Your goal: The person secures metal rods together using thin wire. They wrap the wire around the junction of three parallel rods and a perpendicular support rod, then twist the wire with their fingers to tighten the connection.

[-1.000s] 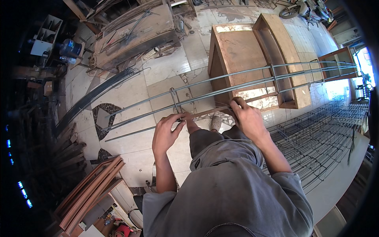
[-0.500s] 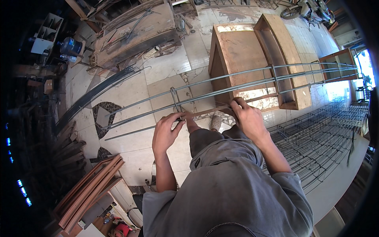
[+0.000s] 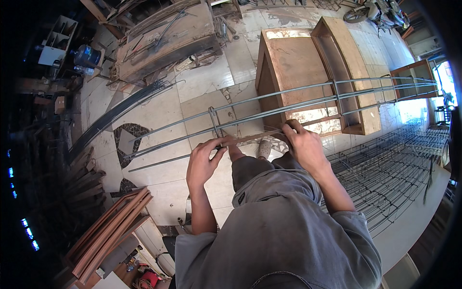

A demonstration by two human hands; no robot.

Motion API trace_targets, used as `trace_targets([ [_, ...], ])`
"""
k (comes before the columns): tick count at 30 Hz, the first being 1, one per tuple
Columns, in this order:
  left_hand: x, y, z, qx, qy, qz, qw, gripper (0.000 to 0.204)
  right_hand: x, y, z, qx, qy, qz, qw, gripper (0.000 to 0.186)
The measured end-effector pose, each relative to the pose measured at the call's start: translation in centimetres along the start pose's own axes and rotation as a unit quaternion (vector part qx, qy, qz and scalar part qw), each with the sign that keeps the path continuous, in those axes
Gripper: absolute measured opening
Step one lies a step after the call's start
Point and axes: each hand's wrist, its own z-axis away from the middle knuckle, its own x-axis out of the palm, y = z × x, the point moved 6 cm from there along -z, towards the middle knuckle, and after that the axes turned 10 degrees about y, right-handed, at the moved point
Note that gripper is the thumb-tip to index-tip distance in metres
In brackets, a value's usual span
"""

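Note:
Several long steel rods [image 3: 250, 115] stretch across in front of me, with square wire stirrups [image 3: 213, 118] around them, forming a narrow rebar cage. My left hand [image 3: 203, 161] is closed at the lowest rod, its thumb and fingers pinched where a stirrup corner meets it. My right hand [image 3: 306, 145] is closed further along the same rod. Thin tie wires [image 3: 272, 129] fan out to the left from its fingertips. The right fingers partly hide what they grip.
Under the cage stands a wooden cabinet [image 3: 298, 67]. Finished wire cages [image 3: 380, 168] are stacked at right. Loose rods [image 3: 120, 113] lie on the floor at left, beyond wooden frames [image 3: 110, 231]. A low workbench [image 3: 166, 45] and a motorcycle [image 3: 378, 13] are further back.
Both hands keep nearly the same position and grip. The whole view has shifted very slightly; nothing has been let go or taken up.

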Motion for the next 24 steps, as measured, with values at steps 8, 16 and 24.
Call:
trace_targets([
  [8,0.14,-0.35,0.11,-0.010,-0.002,-0.008,1.000,0.025,0.03,0.03,0.08,0.003,-0.001,-0.006,1.000,0.041],
  [16,0.05,-0.08,0.02,-0.005,-0.002,-0.013,1.000,0.026,-0.22,-0.21,-0.04,0.014,-0.006,-0.022,1.000,0.040],
  [24,0.13,-0.33,0.07,-0.013,-0.004,-0.014,1.000,0.026,-0.20,-0.10,0.11,0.014,0.008,-0.020,1.000,0.038],
])
